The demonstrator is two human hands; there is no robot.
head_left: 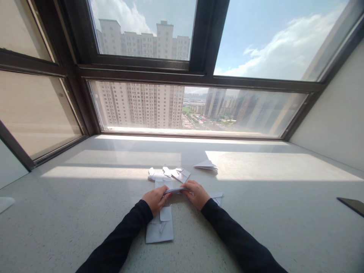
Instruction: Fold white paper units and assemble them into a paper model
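Between my two hands I hold a folded strip of white paper (178,190), raised a little over the speckled white windowsill. My left hand (157,198) pinches its left end and my right hand (196,192) its right end, fingers closed on both sides. Beneath and in front of my left hand lies a folded white paper piece (159,232). Several small folded papers (167,172) sit just beyond my hands. Part of another folded paper (217,197) shows past my right wrist; my sleeve hides some of it.
A pointed, layered paper fold (206,165) rests farther back to the right. A dark flat object (352,206) lies at the right edge, and a white object (5,203) at the left edge. The dark window frame (193,137) borders the sill (256,212) at the back.
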